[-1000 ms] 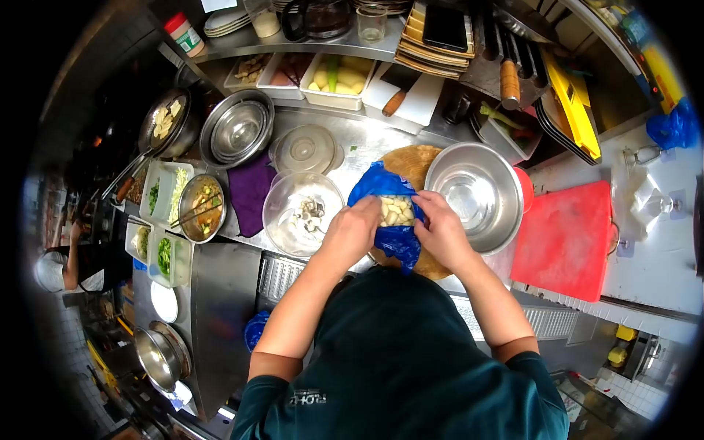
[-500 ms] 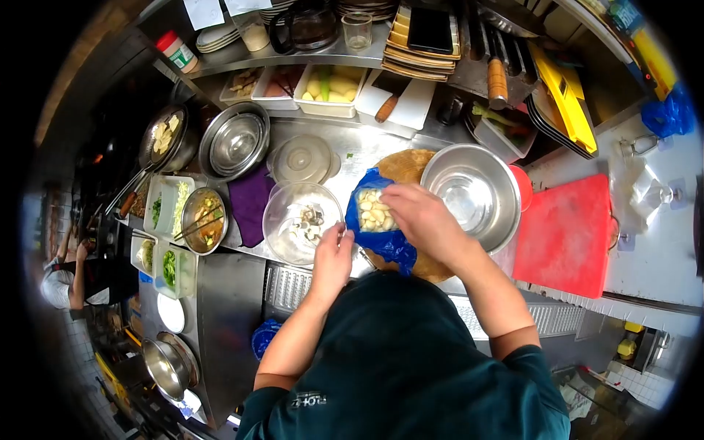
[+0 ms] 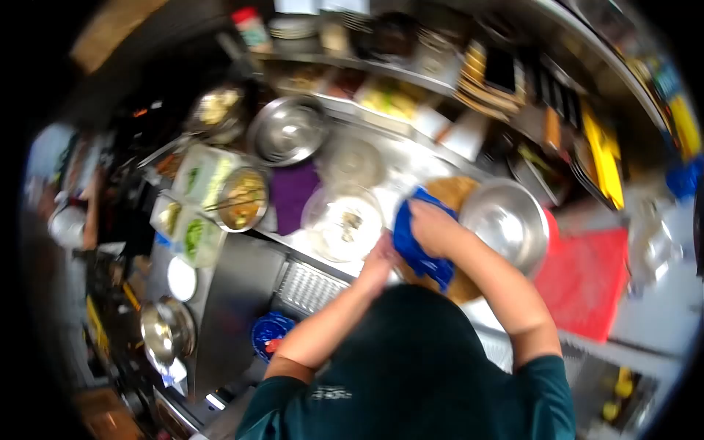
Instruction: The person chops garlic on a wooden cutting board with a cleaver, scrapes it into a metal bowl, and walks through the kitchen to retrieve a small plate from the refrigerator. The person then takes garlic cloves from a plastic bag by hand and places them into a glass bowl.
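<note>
My right hand (image 3: 433,227) reaches into a blue plastic bag (image 3: 422,260), its fingertips hidden in the opening. Peeled garlic cloves showed in that bag earlier; the hand and folds cover them in this view. Beside the bag's left edge is my left hand (image 3: 379,262), its fingers smeared by motion, close to the rim of a clear round bowl (image 3: 319,233). Small pale and dark pieces (image 3: 352,222) lie in the bowl's bottom. Beneath the bag is a round wooden board (image 3: 456,192).
A large steel bowl (image 3: 506,224) stands right of the bag, near a red cutting board (image 3: 584,282). Left are a purple cloth (image 3: 293,194), a steel bowl (image 3: 287,130) and food tubs (image 3: 193,238). Another person (image 3: 70,224) is at the far left.
The view has turned and blurred, shifting the scene rightward. My right hand has gone deeper into the bag, and the cloves are now covered. My left hand stays by the bag's left edge.
</note>
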The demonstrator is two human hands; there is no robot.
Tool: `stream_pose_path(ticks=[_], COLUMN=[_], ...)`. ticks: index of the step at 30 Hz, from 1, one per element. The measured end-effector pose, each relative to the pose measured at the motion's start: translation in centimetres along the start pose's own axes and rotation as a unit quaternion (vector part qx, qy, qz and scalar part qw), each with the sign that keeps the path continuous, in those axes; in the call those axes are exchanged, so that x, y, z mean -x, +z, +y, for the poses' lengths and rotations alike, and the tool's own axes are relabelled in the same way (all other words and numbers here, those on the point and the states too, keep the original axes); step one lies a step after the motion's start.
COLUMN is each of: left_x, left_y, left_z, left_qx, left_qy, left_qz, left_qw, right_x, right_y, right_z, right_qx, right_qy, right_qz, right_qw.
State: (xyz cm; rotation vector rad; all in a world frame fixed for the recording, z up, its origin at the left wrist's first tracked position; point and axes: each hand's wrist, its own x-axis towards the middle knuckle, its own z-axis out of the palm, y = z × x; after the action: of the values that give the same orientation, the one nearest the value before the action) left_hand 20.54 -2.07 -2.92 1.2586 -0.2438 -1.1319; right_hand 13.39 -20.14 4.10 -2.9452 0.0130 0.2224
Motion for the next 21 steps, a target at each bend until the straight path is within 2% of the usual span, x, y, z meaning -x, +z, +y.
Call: stream_pose_path(ticks=[1, 2, 3, 4, 5, 6, 9, 11, 12, 15, 16, 19, 20, 21], left_x=[-0.1, 0.1, 0.3, -1.0, -1.0, -1.3, -1.4, -0.8, -1.0, -0.9, -1.2, -1.8, -1.9, -2.0], left_y=[-0.2, -0.1, 0.0, -0.8, -0.4, -0.7, -1.2, -0.6, -0.6, -0.2, -0.5, -0.9, -0.8, -0.9], left_z=[-1.2, -0.1, 0.4, -1.5, -0.6, -0.8, 0.1, 1.0, 1.0, 0.6, 0.3, -0.4, -0.6, -0.7], left_qx=[-0.004, -0.029, -0.004, -0.009, 0.001, -0.02, -0.058, -0.006, 0.022, 0.027, 0.028, 0.03, 0.039, 0.047], left_qy=[0.01, 0.04, 0.038, 0.078, 0.043, 0.053, 0.017, 0.031, 0.027, 0.035, 0.035, 0.042, 0.046, 0.051], left_qz=[0.032, -0.026, -0.001, -0.033, -0.024, -0.036, -0.091, -0.101, -0.106, -0.046, -0.053, -0.048, -0.053, -0.059], left_qw=[0.999, 0.998, 0.999, 0.996, 0.999, 0.998, 0.994, 0.994, 0.994, 0.998, 0.998, 0.997, 0.997, 0.996], right_x=[-0.2, -0.2, -0.3, -0.2, -0.6, -0.8, -1.3, -1.1, -1.0, -1.1, -1.6, -1.6, -2.2, -2.2], right_y=[-0.5, -1.9, -0.7, 0.1, -1.9, 1.1, 0.7, 3.2, 0.4, -0.4, -1.0, 0.2, 1.7, 2.4], right_z=[-0.3, -1.0, -0.5, -0.2, -1.0, 0.6, 1.0, 2.5, 1.0, 0.7, 0.2, 0.2, 1.0, 1.6], right_qx=[0.03, 0.008, 0.012, 0.04, 0.066, 0.12, 0.047, -0.012, -0.024, 0.089, 0.146, 0.216, 0.265, 0.238], right_qy=[-0.002, 0.012, 0.0, -0.025, -0.012, -0.049, -0.044, -0.026, -0.05, -0.085, -0.079, -0.077, -0.088, -0.094], right_qz=[-0.041, -0.059, -0.031, 0.013, -0.096, -0.074, -0.059, -0.046, -0.053, -0.042, -0.105, -0.082, -0.149, -0.118], right_qw=[0.999, 0.998, 0.999, 0.999, 0.993, 0.989, 0.996, 0.999, 0.997, 0.991, 0.981, 0.97, 0.949, 0.96])
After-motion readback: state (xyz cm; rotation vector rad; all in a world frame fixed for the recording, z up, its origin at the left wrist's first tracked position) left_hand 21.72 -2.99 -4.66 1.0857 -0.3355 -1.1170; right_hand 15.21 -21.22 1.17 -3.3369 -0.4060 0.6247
